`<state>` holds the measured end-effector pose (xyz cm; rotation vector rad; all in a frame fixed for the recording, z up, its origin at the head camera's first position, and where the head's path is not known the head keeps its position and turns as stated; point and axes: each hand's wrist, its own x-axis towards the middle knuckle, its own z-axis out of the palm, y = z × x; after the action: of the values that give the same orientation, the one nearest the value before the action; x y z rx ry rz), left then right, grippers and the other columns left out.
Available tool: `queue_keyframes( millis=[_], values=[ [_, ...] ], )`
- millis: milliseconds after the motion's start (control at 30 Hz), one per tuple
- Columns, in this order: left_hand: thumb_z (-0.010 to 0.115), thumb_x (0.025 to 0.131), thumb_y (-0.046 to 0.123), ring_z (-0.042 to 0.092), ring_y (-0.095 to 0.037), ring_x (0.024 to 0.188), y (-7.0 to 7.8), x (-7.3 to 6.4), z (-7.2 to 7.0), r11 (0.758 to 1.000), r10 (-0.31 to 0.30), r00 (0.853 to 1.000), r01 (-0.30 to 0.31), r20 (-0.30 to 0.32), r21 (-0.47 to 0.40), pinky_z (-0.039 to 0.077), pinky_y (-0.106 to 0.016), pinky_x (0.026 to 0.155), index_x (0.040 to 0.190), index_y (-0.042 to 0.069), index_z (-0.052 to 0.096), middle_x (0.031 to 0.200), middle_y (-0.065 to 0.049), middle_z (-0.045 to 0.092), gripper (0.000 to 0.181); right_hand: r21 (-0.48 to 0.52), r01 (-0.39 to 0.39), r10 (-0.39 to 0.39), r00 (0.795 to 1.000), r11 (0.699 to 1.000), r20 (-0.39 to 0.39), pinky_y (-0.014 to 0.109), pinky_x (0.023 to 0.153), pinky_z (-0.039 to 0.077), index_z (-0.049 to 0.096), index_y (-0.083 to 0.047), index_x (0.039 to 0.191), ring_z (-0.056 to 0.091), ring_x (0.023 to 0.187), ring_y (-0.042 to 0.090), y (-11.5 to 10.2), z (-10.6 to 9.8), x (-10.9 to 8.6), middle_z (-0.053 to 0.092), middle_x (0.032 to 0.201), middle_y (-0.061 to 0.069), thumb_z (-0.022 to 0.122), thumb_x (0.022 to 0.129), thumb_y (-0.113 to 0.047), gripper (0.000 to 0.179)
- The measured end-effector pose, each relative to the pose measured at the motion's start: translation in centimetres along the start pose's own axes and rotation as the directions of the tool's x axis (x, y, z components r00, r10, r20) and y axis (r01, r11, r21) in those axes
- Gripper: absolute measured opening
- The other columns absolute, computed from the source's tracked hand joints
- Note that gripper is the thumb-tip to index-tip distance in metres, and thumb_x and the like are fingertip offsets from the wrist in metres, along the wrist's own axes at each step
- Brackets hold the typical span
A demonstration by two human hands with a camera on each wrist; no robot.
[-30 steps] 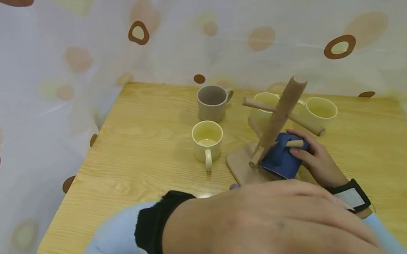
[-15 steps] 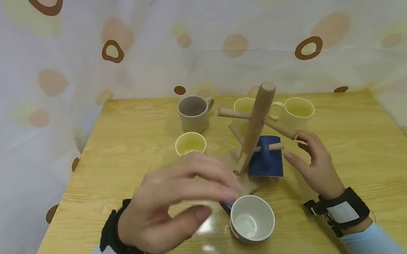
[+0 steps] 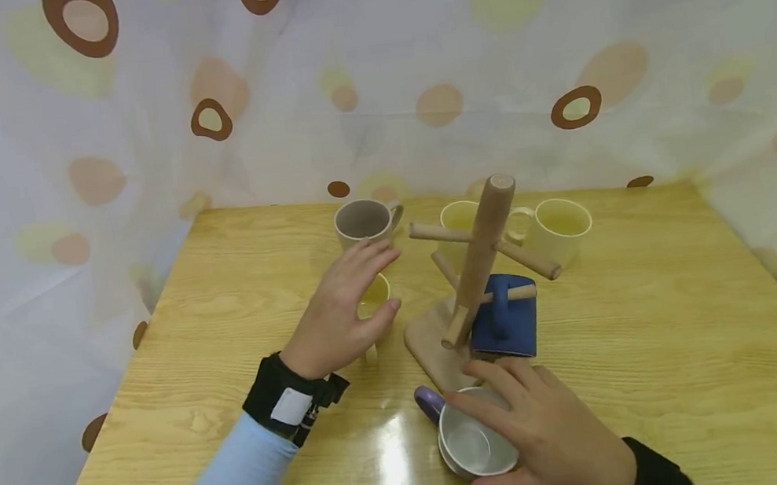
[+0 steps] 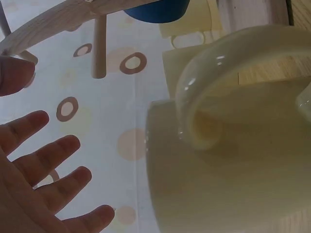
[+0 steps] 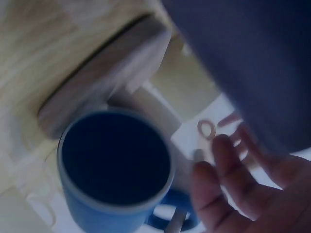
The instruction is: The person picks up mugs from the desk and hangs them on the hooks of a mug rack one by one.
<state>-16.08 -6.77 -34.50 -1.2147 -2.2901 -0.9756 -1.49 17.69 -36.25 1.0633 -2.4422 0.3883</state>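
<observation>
My left hand [image 3: 342, 310] reaches over a pale yellow mug [image 3: 375, 294], fingers extended. In the left wrist view that yellow mug [image 4: 218, 179] stands beside the spread fingers, its handle facing the camera. Close to the front, my right hand [image 3: 550, 431] spreads round a mug with a white inside and purple handle [image 3: 430, 404]. Thumb and fingers lie near its rim, loosely bent. The right wrist view has this purple mug [image 5: 262, 63] large at upper right. A blue mug [image 3: 518, 324] hangs by its handle on a peg of the wooden mug tree [image 3: 482, 256].
A grey mug [image 3: 358, 226] stands behind the left hand. Two more yellow mugs, one [image 3: 460, 215] partly behind the mug tree and another [image 3: 561, 228] to its right, stand near the table's back edge. A patterned curtain [image 3: 371, 78] surrounds the wooden table [image 3: 225, 315].
My right hand has let go of the blue mug, which now hangs on the peg, and moved to the purple mug. My left hand has swung back and left to the yellow mug.
</observation>
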Motion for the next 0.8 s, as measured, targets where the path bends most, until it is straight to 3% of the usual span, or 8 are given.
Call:
queue_keyframes(
  millis=[133,333,433,567,667,800],
  values=[
    [0.058,0.089,0.026,0.023,-0.026,0.138,-0.4,-0.6,0.6,0.999,-0.038,0.999,0.039,0.034,-0.014,0.025,-0.052,0.112,0.135,0.009,0.048,0.143,-0.014,0.045,0.051,-0.007,-0.057,0.058,0.994,0.998,0.097,0.038,0.061,0.052,0.045,-0.025,0.141,0.052,0.096,0.018,-1.2,1.2,-0.2,0.054,0.121,0.005,0.072,0.065,-0.065,0.090],
    [0.058,0.091,0.027,0.029,-0.022,0.135,0.5,-1.6,0.8,0.997,-0.039,0.996,0.044,0.076,-0.063,0.030,-0.048,0.110,0.131,0.009,0.053,0.137,-0.012,0.051,0.045,0.170,-0.137,0.114,0.984,0.976,0.134,0.023,0.059,0.050,0.047,-0.028,0.138,0.053,0.087,0.011,-0.8,1.1,-0.1,0.051,0.119,0.001,0.078,0.067,-0.047,0.080],
    [0.058,0.092,0.026,0.040,-0.017,0.127,1.4,-1.9,0.6,0.993,-0.002,0.997,0.011,0.075,-0.120,0.039,-0.041,0.105,0.127,0.009,0.056,0.128,-0.009,0.058,0.039,0.297,-0.163,0.144,0.986,0.941,0.085,0.025,0.063,0.053,0.052,-0.023,0.132,0.054,0.096,0.012,-0.2,0.1,-0.1,0.049,0.124,0.002,0.081,0.067,-0.040,0.073],
    [0.056,0.093,0.023,0.050,-0.012,0.116,2.9,-1.9,0.4,0.976,0.064,0.996,-0.050,0.056,-0.214,0.046,-0.035,0.098,0.123,0.010,0.059,0.120,-0.007,0.064,0.032,0.437,-0.160,0.199,0.979,0.885,-0.045,0.033,0.068,0.055,0.052,-0.011,0.128,0.051,0.106,0.019,0.5,-0.6,0.2,0.048,0.125,0.008,0.084,0.064,-0.026,0.073],
    [0.055,0.094,0.022,0.052,-0.011,0.113,3.7,-1.7,0.8,0.964,0.116,0.992,-0.101,0.046,-0.247,0.047,-0.033,0.096,0.122,0.010,0.060,0.116,-0.007,0.066,0.031,0.466,-0.199,0.273,0.957,0.862,-0.095,0.034,0.073,0.053,0.050,-0.008,0.128,0.048,0.111,0.020,0.8,-0.4,0.3,0.049,0.125,0.009,0.084,0.063,-0.021,0.075],
    [0.054,0.095,0.021,0.054,-0.008,0.110,4.1,-1.3,1.5,0.965,0.149,0.988,-0.135,0.047,-0.225,0.049,-0.030,0.094,0.119,0.009,0.062,0.113,-0.006,0.068,0.029,0.426,-0.263,0.338,0.935,0.865,-0.109,0.032,0.081,0.050,0.050,-0.012,0.129,0.047,0.113,0.019,1.0,0.2,0.4,0.050,0.126,0.005,0.085,0.063,-0.023,0.076]
  ],
)
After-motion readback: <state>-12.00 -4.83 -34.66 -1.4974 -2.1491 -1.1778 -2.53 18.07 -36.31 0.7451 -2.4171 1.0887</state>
